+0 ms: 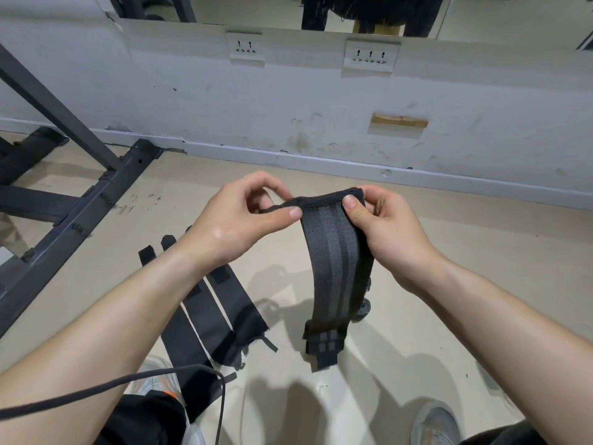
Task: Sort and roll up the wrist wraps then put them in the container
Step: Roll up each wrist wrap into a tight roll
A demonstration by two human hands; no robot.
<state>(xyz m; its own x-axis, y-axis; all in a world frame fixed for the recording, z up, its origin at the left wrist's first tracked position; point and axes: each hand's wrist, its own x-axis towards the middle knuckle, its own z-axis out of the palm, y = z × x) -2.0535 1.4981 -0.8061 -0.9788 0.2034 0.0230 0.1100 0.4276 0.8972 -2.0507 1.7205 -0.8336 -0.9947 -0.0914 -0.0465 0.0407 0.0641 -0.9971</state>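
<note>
Left hand (237,216) and right hand (382,226) pinch ribbed, striped wrist wrap (335,268).

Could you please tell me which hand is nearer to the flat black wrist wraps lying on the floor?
Left: the left hand is just above the flat black wrist wraps; the right hand lies farther right.

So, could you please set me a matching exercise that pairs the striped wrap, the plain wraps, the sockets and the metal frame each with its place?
Things:
1. striped wrap
2. plain wraps
3. sockets
4. frame

Places:
a. on the wall
b. standing at the far left
c. pinched at its top by the left hand and right hand, hanging down
d. lying flat on the floor

Pairs: 1-c, 2-d, 3-a, 4-b.
</note>
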